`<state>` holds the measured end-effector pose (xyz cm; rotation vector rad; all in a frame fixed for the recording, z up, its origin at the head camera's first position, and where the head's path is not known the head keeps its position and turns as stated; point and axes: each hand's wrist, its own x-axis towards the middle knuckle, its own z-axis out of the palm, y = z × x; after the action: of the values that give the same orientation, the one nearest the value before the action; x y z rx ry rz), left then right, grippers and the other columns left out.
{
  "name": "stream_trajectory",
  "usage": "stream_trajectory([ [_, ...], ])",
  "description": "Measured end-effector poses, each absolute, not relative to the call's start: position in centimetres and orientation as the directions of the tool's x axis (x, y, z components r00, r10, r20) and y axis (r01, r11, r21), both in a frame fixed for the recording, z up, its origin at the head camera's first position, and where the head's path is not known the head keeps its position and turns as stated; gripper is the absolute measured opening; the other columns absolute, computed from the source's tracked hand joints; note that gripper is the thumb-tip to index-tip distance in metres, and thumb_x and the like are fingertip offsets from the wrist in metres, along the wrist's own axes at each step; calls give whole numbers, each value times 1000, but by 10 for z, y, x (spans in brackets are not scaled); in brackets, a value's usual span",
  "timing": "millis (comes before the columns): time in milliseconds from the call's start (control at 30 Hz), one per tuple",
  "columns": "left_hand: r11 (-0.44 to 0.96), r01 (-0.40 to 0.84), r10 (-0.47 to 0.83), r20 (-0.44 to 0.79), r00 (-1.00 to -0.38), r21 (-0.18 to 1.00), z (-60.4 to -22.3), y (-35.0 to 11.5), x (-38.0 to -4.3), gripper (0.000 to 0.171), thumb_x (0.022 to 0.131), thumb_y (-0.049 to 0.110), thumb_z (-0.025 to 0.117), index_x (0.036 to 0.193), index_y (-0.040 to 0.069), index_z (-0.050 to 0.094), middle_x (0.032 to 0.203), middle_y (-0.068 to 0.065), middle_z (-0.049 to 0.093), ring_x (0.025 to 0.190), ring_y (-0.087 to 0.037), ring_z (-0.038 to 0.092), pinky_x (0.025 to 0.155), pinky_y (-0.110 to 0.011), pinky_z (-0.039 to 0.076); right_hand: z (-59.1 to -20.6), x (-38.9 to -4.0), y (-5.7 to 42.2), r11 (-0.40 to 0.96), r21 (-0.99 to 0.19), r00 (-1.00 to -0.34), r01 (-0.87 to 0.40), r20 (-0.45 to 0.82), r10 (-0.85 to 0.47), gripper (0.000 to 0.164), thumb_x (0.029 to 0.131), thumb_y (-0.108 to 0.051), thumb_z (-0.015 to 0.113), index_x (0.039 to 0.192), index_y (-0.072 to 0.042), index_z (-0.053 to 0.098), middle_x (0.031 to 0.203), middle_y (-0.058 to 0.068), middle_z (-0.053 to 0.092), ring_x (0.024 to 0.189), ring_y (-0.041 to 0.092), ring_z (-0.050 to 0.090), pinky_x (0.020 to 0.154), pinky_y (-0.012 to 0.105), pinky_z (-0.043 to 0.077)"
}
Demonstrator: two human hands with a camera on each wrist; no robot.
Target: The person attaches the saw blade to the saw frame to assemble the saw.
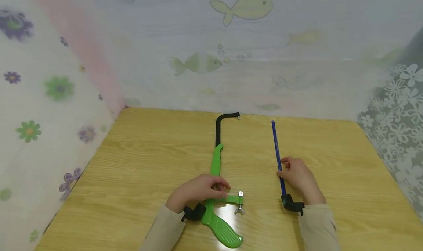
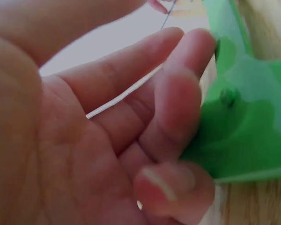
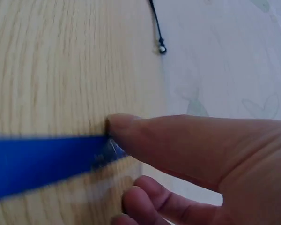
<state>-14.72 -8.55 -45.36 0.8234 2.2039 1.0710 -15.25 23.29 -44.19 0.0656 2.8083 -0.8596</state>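
Observation:
A hacksaw frame lies on the table, with a green handle (image 1: pixel 228 233) at the near end and a black bent arm (image 1: pixel 218 131) at the far end. My left hand (image 1: pixel 201 187) is over its green middle, fingers loosely curved. In the left wrist view the fingertips (image 2: pixel 196 51) are close beside the green frame (image 2: pixel 253 112), not wrapped round it; contact is hard to tell. To the right, my right hand (image 1: pixel 299 175) pinches a long blue hacksaw blade (image 1: pixel 275 140) with thumb and fingers. The blade's near end is hidden behind the wrist camera.
A wing nut (image 1: pixel 239 210) sits on the frame's short green arm (image 1: pixel 232 199). The wooden table (image 1: pixel 158 144) meets a fish-patterned curtain (image 1: pixel 195 85) at the back. Flowered cloth (image 1: pixel 59 87) hangs at the left, and white lace-like flowers (image 1: pixel 396 122) border the right.

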Motion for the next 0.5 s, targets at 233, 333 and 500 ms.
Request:
stream_trajectory([
  [233,612,357,680,-240,-693,705,-444,-78,-134,13,78,28,67,90,23,63,79,13,52,69,-3,48,65,-20,40,-443,-151,231,861,-503,-976,73,-214,-43,46,79,-8,60,120,7,46,95,17,54,78,26,49,66,39,41],
  [333,666,379,650,-250,-718,642,-440,-74,-129,14,74,26,70,85,25,61,80,14,48,69,-4,46,64,-21,39,-443,-151,235,864,-494,-975,100,-221,-14,44,78,-4,56,119,8,46,95,18,57,75,25,52,64,38,42],
  [500,718,421,621,-238,-746,554,-440,-67,-127,13,74,25,70,80,26,58,74,14,45,62,-4,43,58,-21,37,-441,-150,245,867,-476,-978,145,-202,53,39,79,-6,56,114,8,49,98,22,57,78,29,55,65,40,43],
])
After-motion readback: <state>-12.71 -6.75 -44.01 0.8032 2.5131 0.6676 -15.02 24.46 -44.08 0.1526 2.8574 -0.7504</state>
